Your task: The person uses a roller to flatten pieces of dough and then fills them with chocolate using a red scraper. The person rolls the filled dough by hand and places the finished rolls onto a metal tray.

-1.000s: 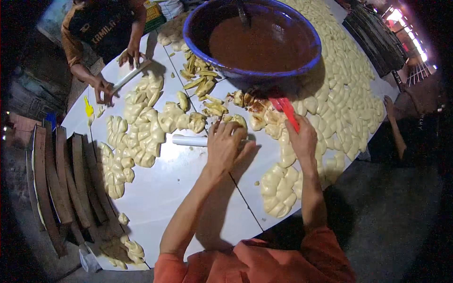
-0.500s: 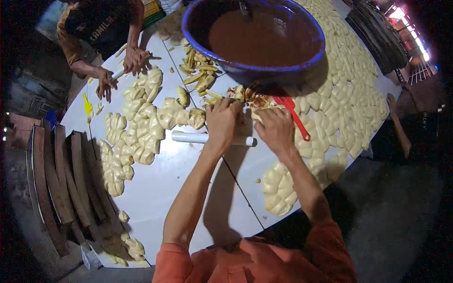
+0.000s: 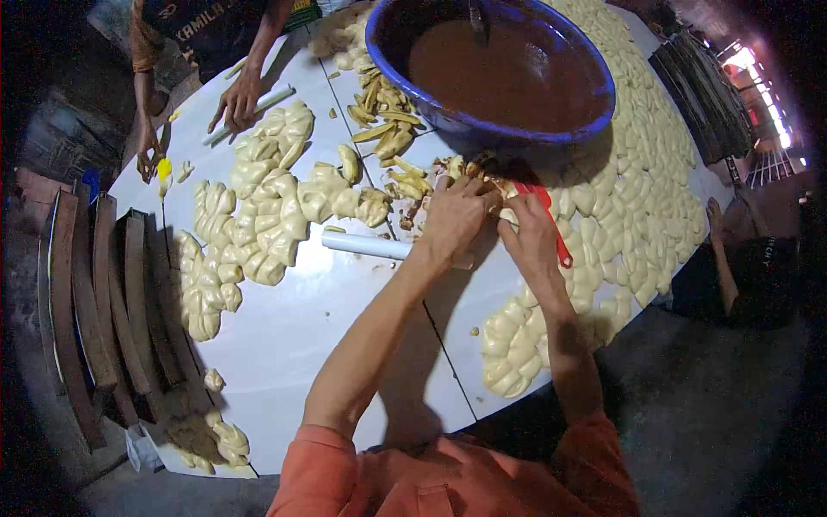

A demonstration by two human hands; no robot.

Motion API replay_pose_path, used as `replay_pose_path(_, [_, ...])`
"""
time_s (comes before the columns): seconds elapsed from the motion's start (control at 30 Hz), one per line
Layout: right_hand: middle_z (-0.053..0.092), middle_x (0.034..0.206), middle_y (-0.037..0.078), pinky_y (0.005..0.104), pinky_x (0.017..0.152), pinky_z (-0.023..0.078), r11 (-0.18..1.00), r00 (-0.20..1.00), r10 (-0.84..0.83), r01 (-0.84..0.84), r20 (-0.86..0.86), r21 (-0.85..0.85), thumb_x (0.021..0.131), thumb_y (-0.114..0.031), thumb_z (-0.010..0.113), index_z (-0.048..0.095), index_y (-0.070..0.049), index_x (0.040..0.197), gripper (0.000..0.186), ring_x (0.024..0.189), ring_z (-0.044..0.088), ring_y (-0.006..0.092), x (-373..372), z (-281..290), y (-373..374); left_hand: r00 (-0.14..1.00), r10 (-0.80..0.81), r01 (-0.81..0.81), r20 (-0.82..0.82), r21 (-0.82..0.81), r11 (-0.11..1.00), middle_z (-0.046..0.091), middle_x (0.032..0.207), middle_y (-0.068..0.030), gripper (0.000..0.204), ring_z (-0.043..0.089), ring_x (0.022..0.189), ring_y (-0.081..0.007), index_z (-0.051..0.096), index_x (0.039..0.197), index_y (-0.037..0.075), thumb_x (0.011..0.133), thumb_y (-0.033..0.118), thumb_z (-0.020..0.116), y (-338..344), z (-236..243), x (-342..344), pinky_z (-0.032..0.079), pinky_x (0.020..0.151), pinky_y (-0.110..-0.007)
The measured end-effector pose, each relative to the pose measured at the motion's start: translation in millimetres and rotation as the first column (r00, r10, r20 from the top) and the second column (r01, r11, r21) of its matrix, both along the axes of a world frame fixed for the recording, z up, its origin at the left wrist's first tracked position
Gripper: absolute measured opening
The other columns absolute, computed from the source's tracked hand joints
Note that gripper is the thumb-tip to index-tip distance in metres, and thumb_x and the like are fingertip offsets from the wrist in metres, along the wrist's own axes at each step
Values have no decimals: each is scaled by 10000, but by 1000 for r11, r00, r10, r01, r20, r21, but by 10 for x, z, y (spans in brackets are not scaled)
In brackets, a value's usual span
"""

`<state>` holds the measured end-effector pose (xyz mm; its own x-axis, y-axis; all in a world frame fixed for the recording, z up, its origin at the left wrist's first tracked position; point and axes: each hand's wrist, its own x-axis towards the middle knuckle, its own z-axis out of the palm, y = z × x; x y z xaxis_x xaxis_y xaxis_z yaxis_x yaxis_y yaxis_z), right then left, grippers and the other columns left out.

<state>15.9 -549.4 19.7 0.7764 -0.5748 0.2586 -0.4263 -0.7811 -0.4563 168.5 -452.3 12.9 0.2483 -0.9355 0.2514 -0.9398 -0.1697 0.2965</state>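
My left hand [image 3: 457, 215], fingers bent, is down on the table beside brown-smeared filling [image 3: 476, 165]; what lies under its fingers is hidden. Close to its right, my right hand [image 3: 531, 231] has its fingers closed on a piece of pale dough [image 3: 509, 219]. A white rolling pin [image 3: 366, 244] lies partly under my left wrist. A red plastic tool [image 3: 562, 234] rests just beyond my right hand. Yellow banana-like slices [image 3: 389, 116] are heaped past my left hand.
A blue basin [image 3: 534, 136] of brown liquid stands at the far side. Pale dough pieces [image 3: 642, 185] cover the table's right; more dough [image 3: 267, 215] lies left. A co-worker's hand [image 3: 239, 103] is on another white rolling pin [image 3: 277, 96]. Dark metal troughs [image 3: 90, 302] stand at left.
Both my hands have shifted slightly right and closer together in the picture, as the view moved. The co-worker's hands have spread apart, one now near the yellow tool.
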Motion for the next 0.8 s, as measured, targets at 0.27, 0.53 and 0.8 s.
replay_pose_path(0.27, [677,924,74,272,720,529,357,963,-161,-148,217,922,815,-64,732,625,-12,1090,299,797,647,135,-429,653,217,992,-24,5,127,149,989,712,1144,-22,258,678,1095,-227,789,1037,273,889,155,615,-100,-94,64,429,1002,-529])
replay_pose_path(0.53, [656,970,39,218,684,456,372,970,-64,-196,236,907,900,-39,693,626,6,1179,291,805,573,79,-490,910,1012,980,97,-89,-176,52,995,663,1271,-106,402,648,1165,-281,715,1221,142,822,181,707,951,420,71,411,1039,-517])
replay_pose_path(0.8, [705,1046,45,241,793,510,309,970,237,-134,61,941,987,-155,688,603,-68,1308,343,904,629,87,-29,321,2619,583,384,-570,-716,-24,821,724,1187,-153,336,704,1022,-273,706,1239,42,945,202,719,3449,515,11,554,891,-383])
